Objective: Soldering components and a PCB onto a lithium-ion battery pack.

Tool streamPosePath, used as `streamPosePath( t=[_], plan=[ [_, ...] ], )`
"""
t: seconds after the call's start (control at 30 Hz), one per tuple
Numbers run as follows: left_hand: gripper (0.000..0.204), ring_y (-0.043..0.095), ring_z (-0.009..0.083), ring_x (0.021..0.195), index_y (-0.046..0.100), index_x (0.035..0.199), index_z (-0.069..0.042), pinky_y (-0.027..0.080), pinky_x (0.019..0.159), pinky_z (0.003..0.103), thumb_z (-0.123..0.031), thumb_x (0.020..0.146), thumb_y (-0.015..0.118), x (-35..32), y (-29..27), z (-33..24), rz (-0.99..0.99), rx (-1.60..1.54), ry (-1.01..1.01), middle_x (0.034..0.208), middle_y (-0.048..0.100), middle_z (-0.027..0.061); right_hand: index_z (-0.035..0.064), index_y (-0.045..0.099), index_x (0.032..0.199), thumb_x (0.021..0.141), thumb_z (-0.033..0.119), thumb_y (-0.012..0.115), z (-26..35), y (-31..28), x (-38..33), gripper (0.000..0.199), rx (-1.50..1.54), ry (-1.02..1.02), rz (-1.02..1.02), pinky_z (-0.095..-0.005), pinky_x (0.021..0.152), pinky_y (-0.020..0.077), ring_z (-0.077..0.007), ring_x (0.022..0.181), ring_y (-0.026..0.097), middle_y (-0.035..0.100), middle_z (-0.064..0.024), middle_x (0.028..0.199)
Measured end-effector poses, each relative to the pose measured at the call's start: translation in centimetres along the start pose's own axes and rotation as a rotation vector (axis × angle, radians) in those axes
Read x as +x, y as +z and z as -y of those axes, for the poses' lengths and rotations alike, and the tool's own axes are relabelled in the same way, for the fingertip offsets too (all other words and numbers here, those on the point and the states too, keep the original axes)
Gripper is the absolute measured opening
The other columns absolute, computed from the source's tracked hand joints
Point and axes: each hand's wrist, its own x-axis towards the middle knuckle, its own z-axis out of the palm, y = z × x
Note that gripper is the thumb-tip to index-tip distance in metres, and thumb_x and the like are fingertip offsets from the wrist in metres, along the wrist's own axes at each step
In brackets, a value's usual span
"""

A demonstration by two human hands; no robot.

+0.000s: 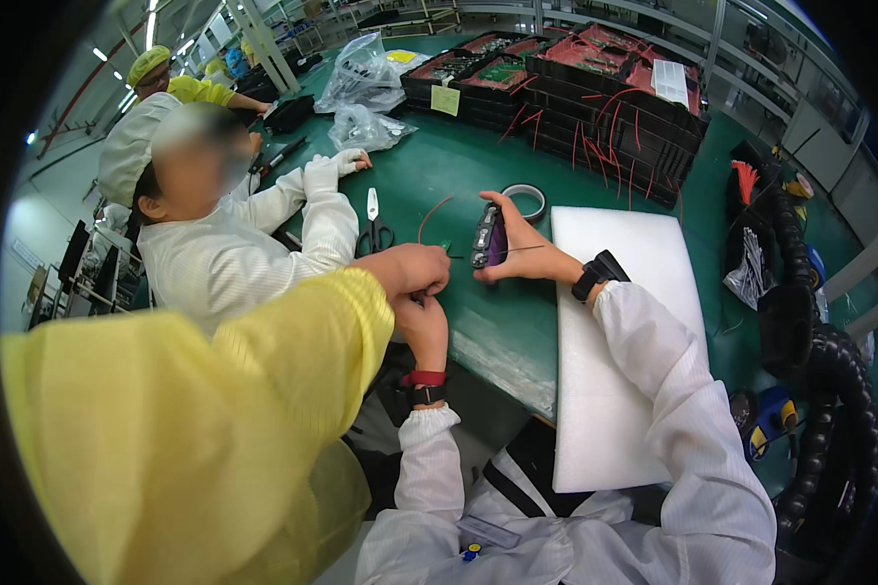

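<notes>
In the head view, the right hand [522, 252] grips a small black and purple device [488, 237] above the green table [429, 166]. The left hand [421, 327] is partly hidden by a co-worker's yellow-sleeved hand [415, 268], so its grip cannot be told. A yellow square label [445, 99] hangs on stacked black trays [595, 93], and a smooth white foam sheet [619, 322] lies just beside the device.

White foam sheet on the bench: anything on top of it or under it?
On top of the white foam sheet, only the right hand's sleeve crosses it; the rest shows bare. Under it is the green table, and its near end overhangs the table edge. Anything beneath the sheet is covered.
</notes>
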Motion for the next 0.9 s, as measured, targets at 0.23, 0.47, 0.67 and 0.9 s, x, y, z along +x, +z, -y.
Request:
streamPosePath(
  t=[0.23,0.47,0.67,0.9],
  plan=[
    [0.016,0.062,0.0280,0.102,0.055,0.100,0.001,0.050,0.090,0.037,0.009,0.085,0.053,-0.1,-0.3,0.7,0.024,-0.016,0.065,0.111,0.061,0.0166,0.0106,0.035,0.147,0.063,0.028,0.092,0.3,-0.2,-0.3,0.103,-0.045,0.035,0.076,-0.0351,0.108,0.0368,-0.0298,0.123,0.046,0.043,-0.0156,0.129],
    [0.021,0.065,0.0256,0.100,0.051,0.102,0.004,0.055,0.092,0.035,0.015,0.084,0.048,0.5,0.5,0.7,-0.021,-0.009,-0.035,0.114,0.059,0.0176,0.0136,0.050,0.134,0.067,0.030,0.088,0.5,-0.2,-0.6,0.079,-0.070,0.070,0.082,-0.0388,0.105,0.0417,-0.0347,0.120,0.049,0.044,-0.0162,0.121],
    [0.024,0.065,0.0300,0.089,0.053,0.104,0.005,0.053,0.082,0.037,0.015,0.082,0.049,0.5,0.7,0.2,-0.063,-0.097,-0.019,0.106,0.057,0.0179,0.0141,0.056,0.127,0.065,0.037,0.084,0.1,0.3,-0.5,0.071,-0.301,-0.048,-0.003,-0.0409,0.098,0.0464,-0.0375,0.110,0.053,0.047,-0.0192,0.117],
    [0.025,0.066,0.0308,0.092,0.054,0.107,0.006,0.054,0.084,0.036,0.013,0.083,0.050,0.5,0.2,0.1,-0.053,-0.081,-0.036,0.107,0.057,0.0182,0.0079,0.052,0.134,0.065,0.041,0.079,2.2,0.4,-0.5,0.081,-0.586,0.040,0.121,-0.0468,0.091,0.0493,-0.0415,0.104,0.057,0.054,-0.0243,0.115]
  ],
)
